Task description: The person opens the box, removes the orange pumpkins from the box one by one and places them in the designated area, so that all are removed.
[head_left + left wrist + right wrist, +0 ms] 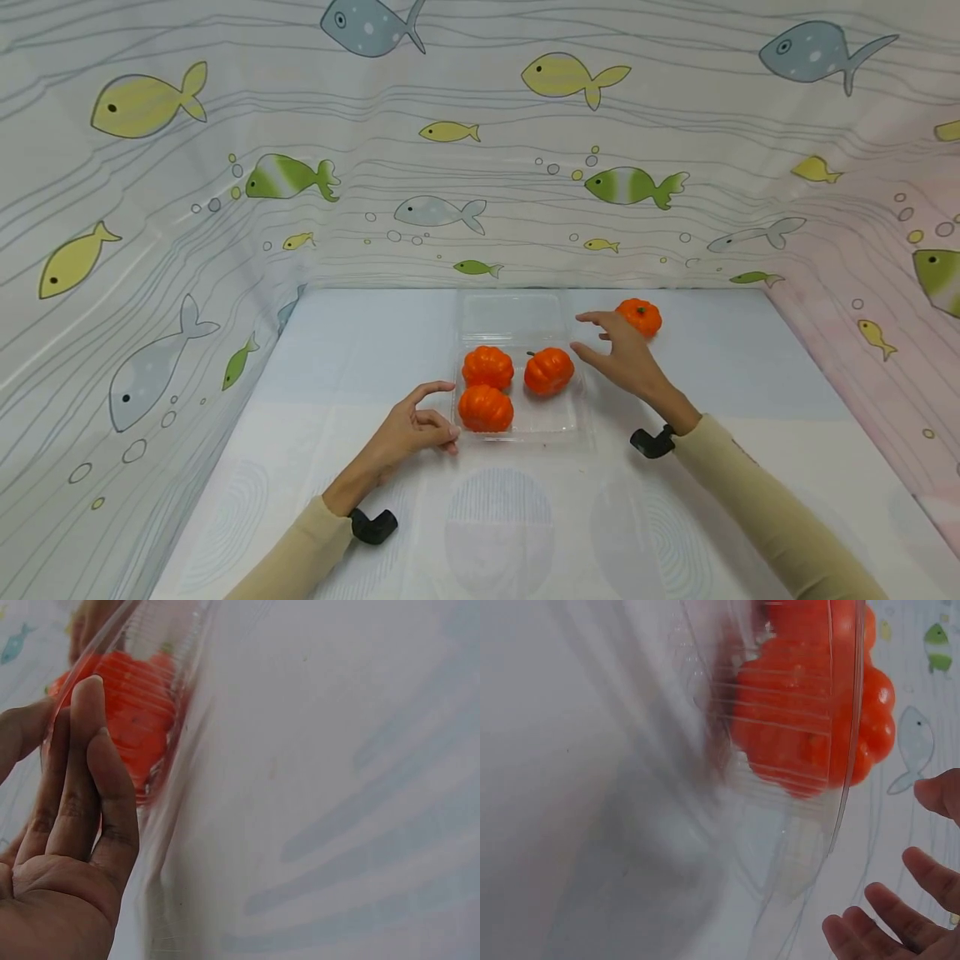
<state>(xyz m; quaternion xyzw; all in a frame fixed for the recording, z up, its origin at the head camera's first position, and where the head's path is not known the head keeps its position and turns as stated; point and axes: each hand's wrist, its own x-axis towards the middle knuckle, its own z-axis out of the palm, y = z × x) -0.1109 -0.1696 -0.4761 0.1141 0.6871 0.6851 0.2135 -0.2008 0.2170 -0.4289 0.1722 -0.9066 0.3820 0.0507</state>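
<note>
An open clear plastic clamshell box [546, 417] lies with its lid folded back, away from me. Inside are three small orange pumpkins: a rear-left pumpkin [487, 367], a front-left pumpkin [486, 408] and a right pumpkin [550, 372] with a dark green stem. My left hand [408, 429] is at the box's left side; in the left wrist view its fairly straight fingers [86, 750] lie right at the clear wall. My right hand [626, 354] hovers by the box's right edge, thumb and fingers spread, holding nothing. Its fingertips [922, 791] stand apart from the box.
A fourth orange pumpkin [640, 318] sits on the table behind my right hand, partly hidden by it. The white patterned table [300, 358] is bordered by a fish-print curtain [360, 258] at the back and sides.
</note>
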